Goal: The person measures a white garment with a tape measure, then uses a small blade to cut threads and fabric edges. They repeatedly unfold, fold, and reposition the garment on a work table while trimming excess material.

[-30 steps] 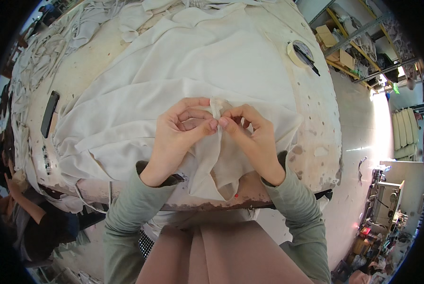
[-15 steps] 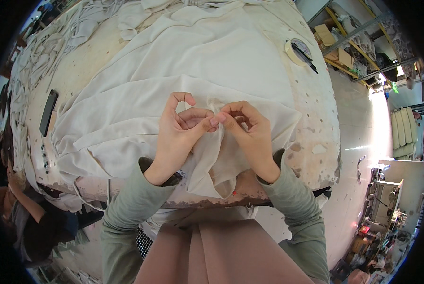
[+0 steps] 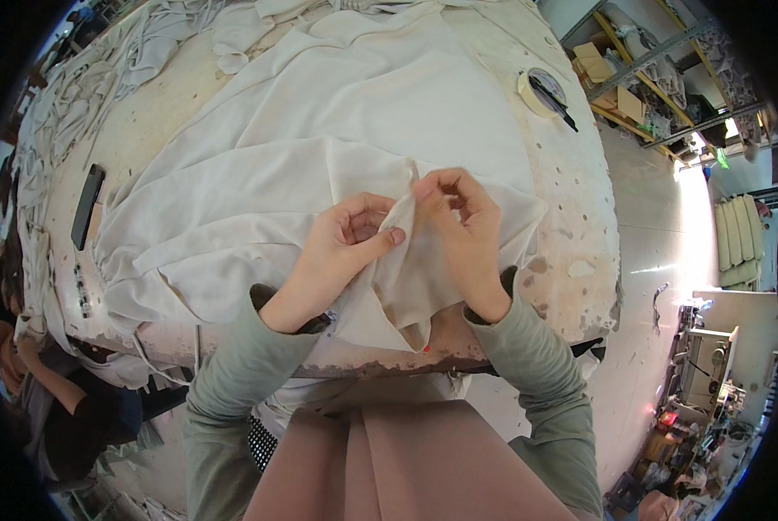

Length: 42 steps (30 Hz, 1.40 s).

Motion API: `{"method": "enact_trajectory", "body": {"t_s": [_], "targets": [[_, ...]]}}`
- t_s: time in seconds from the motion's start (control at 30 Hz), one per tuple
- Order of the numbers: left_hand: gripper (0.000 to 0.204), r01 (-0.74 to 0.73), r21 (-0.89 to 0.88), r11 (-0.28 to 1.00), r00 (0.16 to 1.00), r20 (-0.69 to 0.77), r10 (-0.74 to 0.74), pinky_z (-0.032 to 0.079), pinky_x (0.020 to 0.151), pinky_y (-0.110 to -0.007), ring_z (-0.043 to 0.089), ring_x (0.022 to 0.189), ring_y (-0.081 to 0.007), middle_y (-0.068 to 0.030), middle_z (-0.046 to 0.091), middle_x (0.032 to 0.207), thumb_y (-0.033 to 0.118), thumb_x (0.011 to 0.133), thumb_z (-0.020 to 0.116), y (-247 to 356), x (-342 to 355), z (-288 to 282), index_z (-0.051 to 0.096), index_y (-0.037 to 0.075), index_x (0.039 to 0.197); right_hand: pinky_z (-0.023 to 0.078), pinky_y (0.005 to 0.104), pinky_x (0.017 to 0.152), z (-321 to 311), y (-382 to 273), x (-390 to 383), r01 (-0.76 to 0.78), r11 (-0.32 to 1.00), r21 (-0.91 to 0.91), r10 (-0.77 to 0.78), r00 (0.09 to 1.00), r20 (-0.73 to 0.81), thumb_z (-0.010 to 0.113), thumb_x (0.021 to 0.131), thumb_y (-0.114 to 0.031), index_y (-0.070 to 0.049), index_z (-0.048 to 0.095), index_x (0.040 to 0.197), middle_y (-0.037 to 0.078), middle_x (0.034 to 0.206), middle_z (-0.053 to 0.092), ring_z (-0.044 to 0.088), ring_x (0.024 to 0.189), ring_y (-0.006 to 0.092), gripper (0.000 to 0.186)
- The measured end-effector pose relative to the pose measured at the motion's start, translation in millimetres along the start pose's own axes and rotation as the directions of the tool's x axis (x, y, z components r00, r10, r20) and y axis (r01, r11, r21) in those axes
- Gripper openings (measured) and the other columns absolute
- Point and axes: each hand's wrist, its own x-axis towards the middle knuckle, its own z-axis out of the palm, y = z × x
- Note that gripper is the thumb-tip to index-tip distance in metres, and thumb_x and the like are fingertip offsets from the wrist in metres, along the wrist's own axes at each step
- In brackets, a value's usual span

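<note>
A large, creased off-white sheet of soft fabric [image 3: 389,104] spreads across a broad, pale desk [image 3: 575,217] with a stained and chipped surface, its near end gathered up in front of the person between the two bare hands. The left hand [image 3: 350,239] has its grip closed on a folded edge of this fabric, the thumb lying flat on the near face and the bent fingers tucked behind it. The right hand [image 3: 462,217] is at the upper part of the same fold, thumb and forefinger drawn close together against the edge; those fingertips are blurred, so I cannot tell whether that grip has the fabric between them. From the fold, a loose flap hangs down toward the front edge of the desk. Both wrists come out of loose grey-green cloth sleeves [image 3: 532,369]. Toward the far right of the desk lies a round, cream-coloured roll of tape [image 3: 527,95] with a slim black pen [image 3: 555,102] across it. Near the left side is a flat, black, rectangular phone-like object [image 3: 88,207], and beyond it rumpled pale strips of fabric [image 3: 68,95] are heaped along the edge.
</note>
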Motion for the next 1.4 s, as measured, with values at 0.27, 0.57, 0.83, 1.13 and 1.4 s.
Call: {"method": "enact_trajectory", "body": {"t_s": [0.27,0.57,0.83,1.13,1.4], "targets": [[0.025,0.142,-0.113,0.983,0.987,0.087,-0.133,0.049,0.077,-0.023,0.062,0.088,-0.0099,-0.0078,0.066,0.100,0.007,0.088,0.061,7,-3,-1,0.060,-0.006,0.109,0.043,0.0200,0.075,-20,-3,22,-0.406,0.830,0.382,0.278,0.895,0.348,0.059,0.093,-0.021,-0.002,0.062,0.100,0.001,0.089,0.062,0.055,0.081,0.0080,0.020],[0.030,0.040,0.141,0.989,0.990,0.126,-0.058,0.047,0.074,-0.020,0.059,0.083,-0.0057,-0.0046,0.066,0.098,0.010,0.090,0.057,25,-11,-15,0.060,-0.008,0.113,0.039,0.0176,0.064,-49,-25,30,0.020,0.925,0.380,-0.006,0.999,-0.038,0.064,0.089,-0.015,-0.001,0.063,0.094,-0.003,0.084,0.059,0.051,0.073,0.0025,0.016],[0.018,-0.293,0.237,0.926,0.953,-0.001,0.302,0.046,0.079,-0.022,0.059,0.089,-0.0075,-0.0053,0.066,0.096,-0.006,0.083,0.057,43,-12,-18,0.064,0.000,0.099,0.044,0.0233,0.070,-55,-47,-8,0.298,0.944,0.140,-0.261,0.937,-0.234,0.069,0.081,-0.007,-0.002,0.065,0.091,0.001,0.088,0.061,0.055,0.077,0.0090,0.011],[0.018,-0.744,0.417,0.522,0.407,-0.336,0.849,0.047,0.085,-0.030,0.061,0.091,-0.0185,-0.0104,0.063,0.094,-0.016,0.075,0.056,35,-11,-29,0.062,-0.002,0.085,0.041,0.0277,0.068,-46,-62,-74,0.839,0.152,-0.523,-0.793,0.419,0.442,0.081,0.061,-0.009,-0.017,0.070,0.082,-0.005,0.089,0.059,0.052,0.079,0.0129,0.025],[0.020,-0.751,0.403,0.522,0.424,-0.311,0.850,0.047,0.086,-0.031,0.060,0.091,-0.0174,-0.0093,0.062,0.093,-0.017,0.073,0.058,40,-12,-30,0.062,-0.002,0.085,0.040,0.0279,0.069,-40,-48,-81,0.821,0.229,-0.524,-0.772,0.481,0.416,0.082,0.055,-0.011,-0.019,0.070,0.081,-0.005,0.089,0.059,0.051,0.081,0.0130,0.030]]}}
